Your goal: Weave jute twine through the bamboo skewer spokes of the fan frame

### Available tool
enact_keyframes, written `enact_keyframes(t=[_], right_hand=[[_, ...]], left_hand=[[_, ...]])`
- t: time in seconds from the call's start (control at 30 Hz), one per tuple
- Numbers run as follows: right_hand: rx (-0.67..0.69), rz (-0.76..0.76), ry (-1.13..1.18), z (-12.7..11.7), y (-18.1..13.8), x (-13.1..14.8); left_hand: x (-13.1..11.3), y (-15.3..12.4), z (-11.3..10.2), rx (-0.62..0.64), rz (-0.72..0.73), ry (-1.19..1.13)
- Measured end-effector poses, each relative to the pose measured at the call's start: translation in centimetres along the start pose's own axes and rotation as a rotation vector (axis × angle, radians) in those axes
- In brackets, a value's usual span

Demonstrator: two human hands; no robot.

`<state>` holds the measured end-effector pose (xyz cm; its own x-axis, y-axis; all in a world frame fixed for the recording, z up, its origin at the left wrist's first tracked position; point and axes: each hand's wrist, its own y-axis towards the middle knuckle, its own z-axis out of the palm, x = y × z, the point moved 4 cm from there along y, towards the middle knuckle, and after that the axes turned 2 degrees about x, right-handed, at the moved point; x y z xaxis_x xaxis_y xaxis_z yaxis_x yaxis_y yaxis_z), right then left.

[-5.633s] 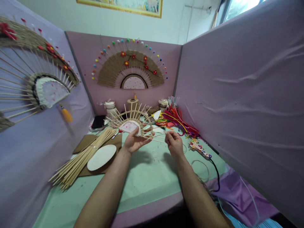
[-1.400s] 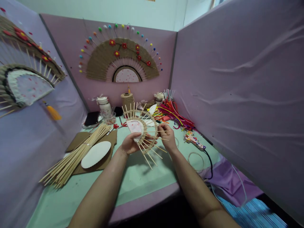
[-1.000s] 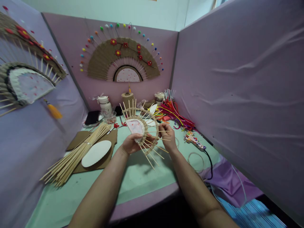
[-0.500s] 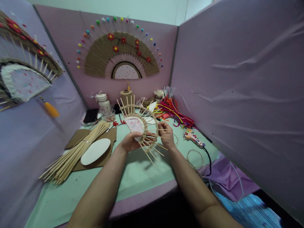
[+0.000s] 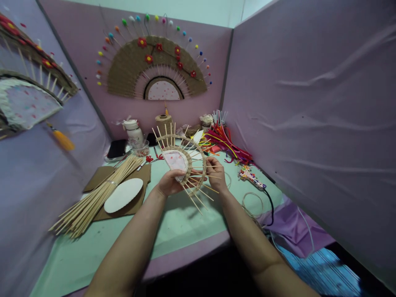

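Observation:
My left hand (image 5: pixel 170 182) grips a half-made fan by its pale, red-dotted half-round centre (image 5: pixel 175 160), thumb on top and fingers behind. Thin wooden sticks (image 5: pixel 198 202) radiate from this centre, with one band of twine woven close around it and another outer twine band (image 5: pixel 204 165) farther out. My right hand (image 5: pixel 216 174) is closed at the right side of the outer band, fingertips pinched on the twine among the sticks. The exact strand between those fingertips is too small to make out. A loose loop of twine (image 5: pixel 253 202) lies on the table below and to the right.
Bundled sticks (image 5: pixel 99 198) and a white oval card (image 5: pixel 123 195) lie on cardboard (image 5: pixel 145 181) at left. Behind stand a bottle (image 5: pixel 134 133) and a twine spool (image 5: pixel 163 125). Colourful pipe cleaners (image 5: pixel 229 142) and a corded glue gun (image 5: pixel 252 180) lie right. A finished fan (image 5: pixel 123 70) hangs ahead.
The camera view has shifted slightly, so the background sits a little higher. Both hands keep their hold on the fan; my right fingers have moved only slightly at the outer band.

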<state>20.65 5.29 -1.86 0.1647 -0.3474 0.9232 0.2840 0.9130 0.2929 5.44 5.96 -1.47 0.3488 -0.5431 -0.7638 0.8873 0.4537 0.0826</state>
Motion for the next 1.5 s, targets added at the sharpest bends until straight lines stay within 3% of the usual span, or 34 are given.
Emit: enact_keyframes(t=[0.3, 0.83, 1.17, 1.5], right_hand=[[-0.01, 0.007, 0.031, -0.2, -0.2, -0.3], [-0.054, -0.013, -0.015, -0.9, -0.3, -0.3], [-0.05, -0.027, 0.039, -0.8, -0.2, -0.6], [-0.047, -0.047, 0.021, -0.8, -0.3, -0.2]], left_hand=[[0.9, 0.3, 0.7, 0.046, 0.014, -0.055], [1.2, 0.6, 0.5, -0.05, 0.025, -0.026], [0.9, 0.7, 1.1, -0.011, 0.051, 0.0], [0.9, 0.7, -0.2, -0.062, 0.088, -0.029]])
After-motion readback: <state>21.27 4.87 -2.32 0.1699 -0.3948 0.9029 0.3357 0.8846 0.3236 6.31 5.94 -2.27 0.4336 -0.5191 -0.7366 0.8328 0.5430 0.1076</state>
